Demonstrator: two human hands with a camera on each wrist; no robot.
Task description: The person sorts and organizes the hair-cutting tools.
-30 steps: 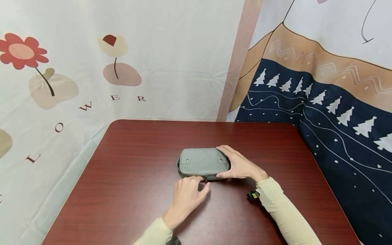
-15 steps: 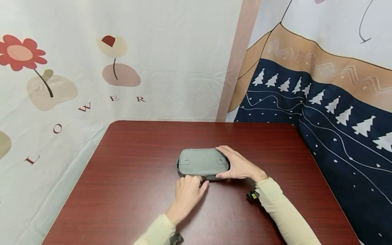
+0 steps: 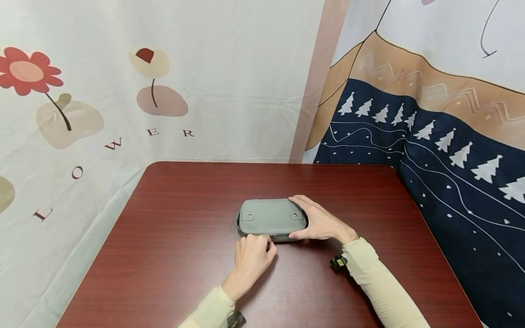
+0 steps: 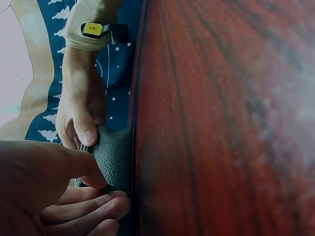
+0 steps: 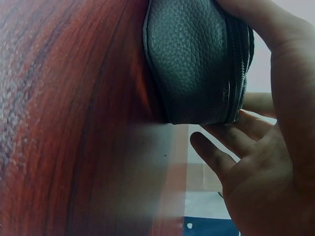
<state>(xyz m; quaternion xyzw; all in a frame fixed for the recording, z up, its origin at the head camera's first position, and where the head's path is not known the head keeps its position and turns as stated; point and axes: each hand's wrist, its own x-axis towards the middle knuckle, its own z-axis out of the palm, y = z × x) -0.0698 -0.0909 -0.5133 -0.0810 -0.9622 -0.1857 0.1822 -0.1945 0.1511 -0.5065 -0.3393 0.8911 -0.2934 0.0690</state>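
Observation:
A grey-green leather zip pouch (image 3: 272, 217) lies on the table, with two studded tabs on its top and a loop at its left end. My left hand (image 3: 253, 257) is at its near side, thumb and index finger pinching a small dark zipper pull (image 4: 109, 188) in the left wrist view. With my right hand (image 3: 323, 222) I grip the pouch's right end, thumb on the near side and fingers round the far corner. The right wrist view shows the pebbled end of the pouch and its zipper (image 5: 242, 73) running along the upper edge.
The red-brown wooden table (image 3: 184, 200) reaches out on all sides of the pouch. Behind it hangs a pale curtain (image 3: 246, 82) with flower prints, and at the right a navy cloth (image 3: 451, 205) with white trees.
My left thumb has come in against the index finger, closing over the zipper pull that showed earlier. The left hand has shifted slightly; the right hand and the pouch have stayed put.

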